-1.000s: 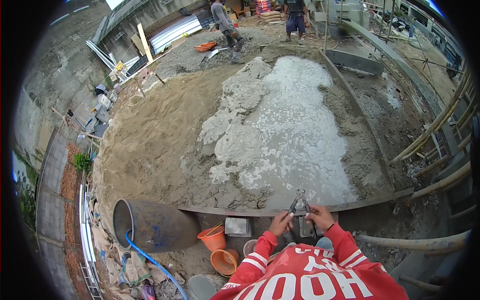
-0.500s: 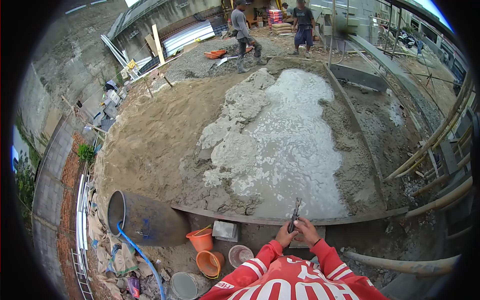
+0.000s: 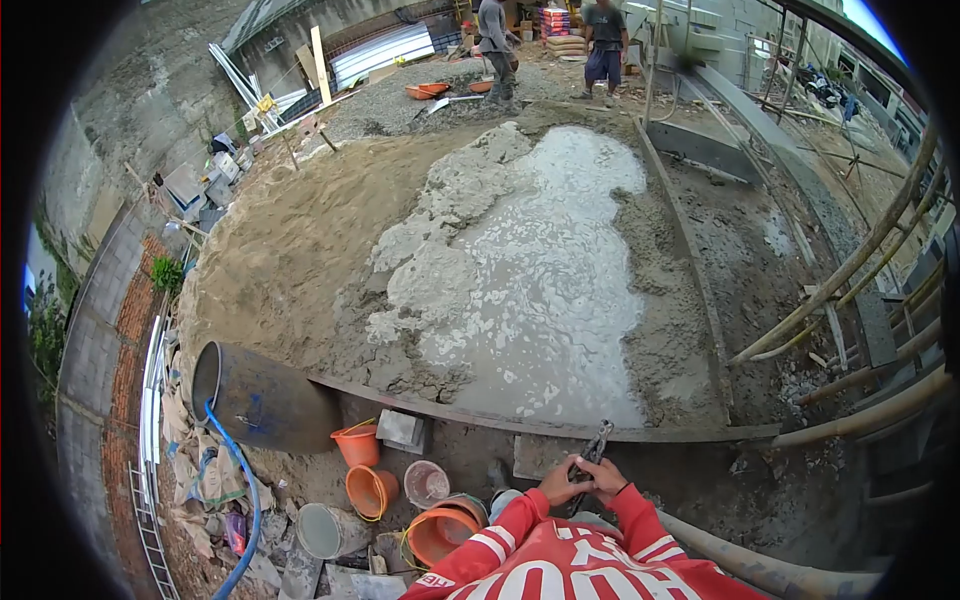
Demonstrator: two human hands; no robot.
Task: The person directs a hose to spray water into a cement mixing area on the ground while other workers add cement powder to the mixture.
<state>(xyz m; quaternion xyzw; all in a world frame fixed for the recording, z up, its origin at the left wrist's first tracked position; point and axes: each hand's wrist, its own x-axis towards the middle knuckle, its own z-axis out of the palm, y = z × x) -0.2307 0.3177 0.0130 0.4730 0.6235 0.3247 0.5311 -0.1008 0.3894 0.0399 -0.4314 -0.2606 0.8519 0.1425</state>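
A pair of dark metal pliers (image 3: pixel 594 446) points up and away from me, its jaws above my fingers. My left hand (image 3: pixel 562 484) is closed around its handles from the left. On the other side my right hand (image 3: pixel 604 479) also grips it, the two hands almost touching. Just beyond lies the front board (image 3: pixel 480 417) of a bed of wet grey cement mix (image 3: pixel 545 310). The lower ends of the handles are hidden by my fingers.
A large dark drum (image 3: pixel 275 402) with a blue hose (image 3: pixel 243 465) lies at left. Near me stand an orange bucket (image 3: pixel 357 446), a grey block (image 3: pixel 402 430) and other pails. Bamboo poles (image 3: pixel 850 275) slant at right. Two people (image 3: pixel 495 40) stand at the far side.
My view has shifted, so the cement bed and buckets appear further left. The pliers are now tilted more to the right, still in both hands. The person at far left has turned and moved.
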